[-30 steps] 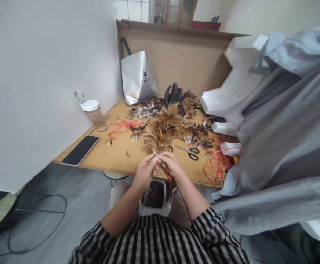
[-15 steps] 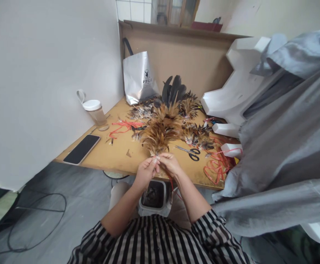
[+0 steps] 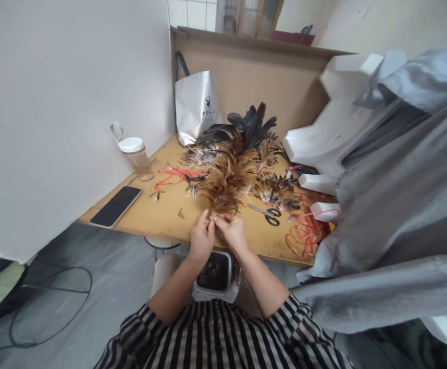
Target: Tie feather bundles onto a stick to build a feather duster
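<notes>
Both my hands meet at the near end of a feather duster (image 3: 229,171), a long bundle of brown feathers with black plumes (image 3: 252,125) fanned out at its far end. My left hand (image 3: 202,237) pinches at the base of the feathers, thumb and fingers together. Close against it, my right hand (image 3: 229,230) has its fingers closed on the same base. The fingers hide the binding point and any handle. Black-handled scissors (image 3: 265,212) lie just right of my right hand. Loose brown feathers (image 3: 275,189) lie in a clump beyond them.
Red plastic strips (image 3: 304,236) tangle at the table's right, and more red strips (image 3: 175,175) lie left. A phone (image 3: 116,206), a lidded cup (image 3: 137,156) and a silver bag (image 3: 196,107) stand or lie leftward. Grey cloth (image 3: 400,179) drapes at right. A bin (image 3: 214,274) sits below the edge.
The duster has turned, and its black plumes now spread wider, some pointing left. My hands have closed in nearer each other at the base. The red strand below my right hand is less visible.
</notes>
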`<state>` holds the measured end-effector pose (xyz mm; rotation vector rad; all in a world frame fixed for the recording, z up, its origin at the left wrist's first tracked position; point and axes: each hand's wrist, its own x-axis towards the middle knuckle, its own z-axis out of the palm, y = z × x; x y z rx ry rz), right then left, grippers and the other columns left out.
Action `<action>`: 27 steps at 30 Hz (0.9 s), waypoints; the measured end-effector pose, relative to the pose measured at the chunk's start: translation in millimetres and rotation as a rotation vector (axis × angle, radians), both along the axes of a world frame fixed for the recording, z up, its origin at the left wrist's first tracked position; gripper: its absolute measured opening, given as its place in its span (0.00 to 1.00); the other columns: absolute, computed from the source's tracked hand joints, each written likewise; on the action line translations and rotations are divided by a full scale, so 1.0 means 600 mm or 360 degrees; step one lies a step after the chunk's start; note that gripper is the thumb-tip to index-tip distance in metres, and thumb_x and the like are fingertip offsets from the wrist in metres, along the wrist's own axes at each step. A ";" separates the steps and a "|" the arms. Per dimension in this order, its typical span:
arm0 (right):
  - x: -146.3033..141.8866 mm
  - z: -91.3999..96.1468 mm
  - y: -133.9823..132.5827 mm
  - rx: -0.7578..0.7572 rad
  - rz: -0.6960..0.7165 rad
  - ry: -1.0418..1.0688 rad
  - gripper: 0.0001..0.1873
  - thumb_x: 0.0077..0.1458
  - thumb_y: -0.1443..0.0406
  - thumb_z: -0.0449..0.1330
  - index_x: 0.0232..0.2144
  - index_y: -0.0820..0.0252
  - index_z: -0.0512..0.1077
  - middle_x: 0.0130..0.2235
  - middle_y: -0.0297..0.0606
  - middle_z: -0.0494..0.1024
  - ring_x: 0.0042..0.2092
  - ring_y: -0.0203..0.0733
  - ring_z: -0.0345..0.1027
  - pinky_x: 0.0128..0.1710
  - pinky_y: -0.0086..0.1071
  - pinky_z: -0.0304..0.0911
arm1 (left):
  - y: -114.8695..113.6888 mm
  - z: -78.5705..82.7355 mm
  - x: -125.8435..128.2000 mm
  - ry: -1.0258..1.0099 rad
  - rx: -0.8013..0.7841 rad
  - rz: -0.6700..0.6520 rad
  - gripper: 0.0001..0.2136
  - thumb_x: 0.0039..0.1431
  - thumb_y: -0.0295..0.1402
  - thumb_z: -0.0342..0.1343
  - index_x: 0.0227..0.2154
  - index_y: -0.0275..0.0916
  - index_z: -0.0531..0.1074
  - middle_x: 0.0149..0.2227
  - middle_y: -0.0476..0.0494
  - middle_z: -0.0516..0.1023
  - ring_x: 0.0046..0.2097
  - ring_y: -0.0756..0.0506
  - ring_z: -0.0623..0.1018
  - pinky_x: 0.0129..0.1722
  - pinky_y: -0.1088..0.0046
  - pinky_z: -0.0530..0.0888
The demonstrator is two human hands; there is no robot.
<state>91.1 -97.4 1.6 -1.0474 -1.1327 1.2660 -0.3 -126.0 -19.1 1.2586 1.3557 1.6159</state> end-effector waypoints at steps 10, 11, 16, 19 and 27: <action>0.035 -0.007 0.015 -0.0120 0.0480 0.0410 0.08 0.38 0.61 0.66 0.18 0.60 0.73 0.20 0.31 0.71 0.21 0.31 0.62 0.24 0.26 0.57 | -0.012 0.034 0.018 -0.0991 -0.0282 -0.0448 0.18 0.47 0.42 0.59 0.40 0.36 0.72 0.24 0.51 0.68 0.20 0.58 0.60 0.16 0.83 0.53; 0.036 -0.008 0.016 -0.0120 0.0523 0.0409 0.08 0.39 0.61 0.66 0.18 0.60 0.73 0.19 0.30 0.71 0.21 0.31 0.61 0.23 0.26 0.57 | -0.012 0.035 0.018 -0.0991 -0.0295 -0.0447 0.18 0.47 0.42 0.59 0.39 0.36 0.72 0.23 0.51 0.67 0.20 0.58 0.60 0.15 0.83 0.52; 0.035 -0.005 0.018 -0.0024 0.0462 0.0235 0.09 0.40 0.60 0.65 0.19 0.60 0.74 0.21 0.32 0.73 0.25 0.34 0.65 0.30 0.29 0.60 | -0.007 0.028 0.017 -0.0921 -0.0341 -0.0360 0.17 0.46 0.41 0.60 0.36 0.35 0.73 0.21 0.53 0.65 0.19 0.59 0.57 0.15 0.83 0.51; 0.030 -0.001 0.020 -0.0020 0.0255 0.0080 0.08 0.37 0.61 0.66 0.19 0.61 0.73 0.21 0.32 0.74 0.25 0.34 0.64 0.31 0.29 0.59 | -0.005 0.025 0.017 -0.0918 -0.0325 -0.0286 0.16 0.45 0.42 0.60 0.32 0.34 0.73 0.20 0.54 0.64 0.18 0.59 0.56 0.15 0.83 0.50; 0.031 -0.004 0.020 -0.0059 0.0180 -0.0061 0.15 0.37 0.58 0.66 0.17 0.63 0.69 0.19 0.29 0.70 0.22 0.30 0.58 0.26 0.26 0.53 | 0.004 0.024 0.006 -0.0932 -0.0334 -0.0214 0.16 0.43 0.41 0.62 0.32 0.33 0.73 0.21 0.53 0.64 0.18 0.59 0.57 0.15 0.83 0.50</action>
